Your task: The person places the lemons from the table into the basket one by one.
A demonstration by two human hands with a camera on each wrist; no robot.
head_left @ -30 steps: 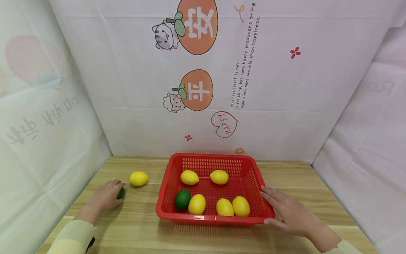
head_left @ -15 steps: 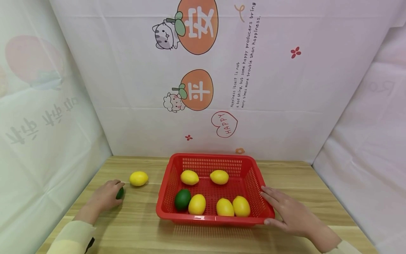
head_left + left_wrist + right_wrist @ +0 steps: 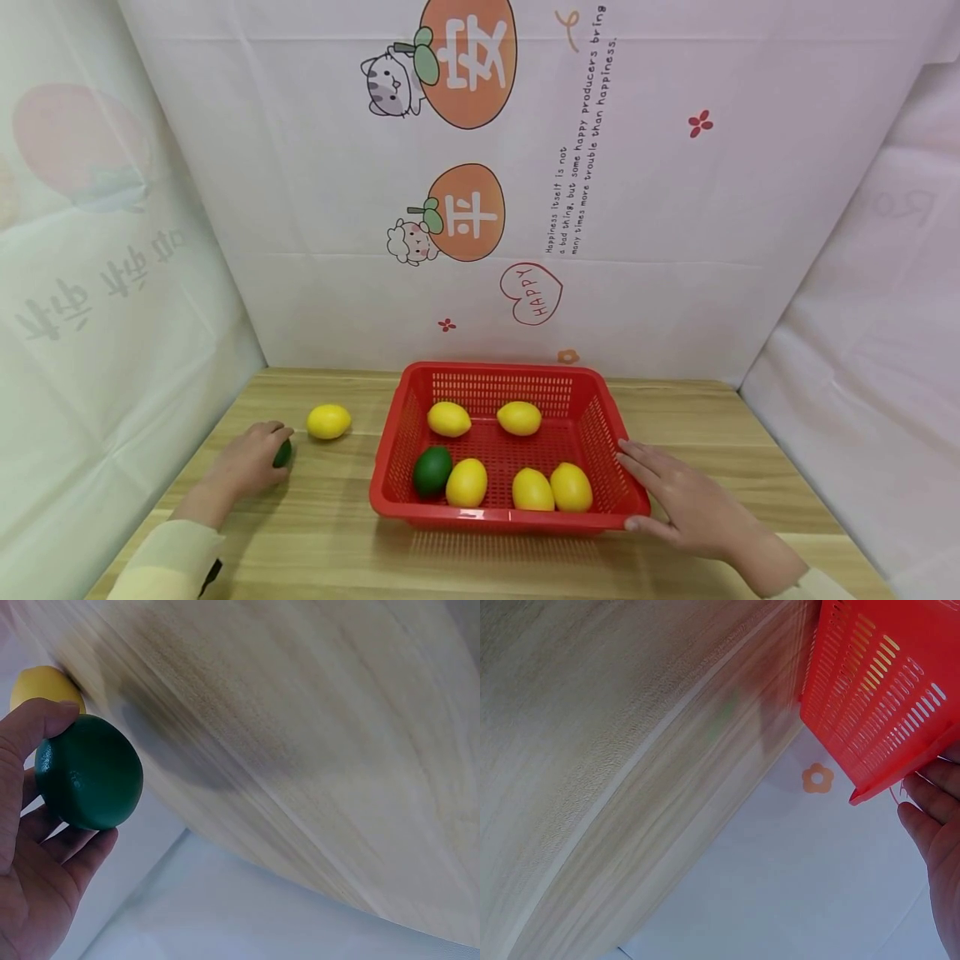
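Observation:
My left hand (image 3: 251, 462) grips a smooth, dark green, egg-shaped fruit (image 3: 94, 772) at the table's left side. In the left wrist view the thumb lies on one side of it and the fingers curl round the other. In the head view the hand hides most of this fruit. A yellow lemon (image 3: 328, 422) lies just beyond. My right hand (image 3: 690, 504) rests against the right rim of the red plastic basket (image 3: 510, 518), its fingers fairly straight and the thumb at the near corner. Inside are several lemons (image 3: 519, 418) and another dark green fruit (image 3: 432, 472).
The basket stands at the middle of the wooden table (image 3: 330, 542). Behind the table rises a white printed cloth (image 3: 637, 317), and similar cloths hang at the left (image 3: 112, 292) and right (image 3: 862, 333).
The left hand, with the green fruit, has shifted very slightly left and away from me. The right hand, the basket and its contents look unchanged.

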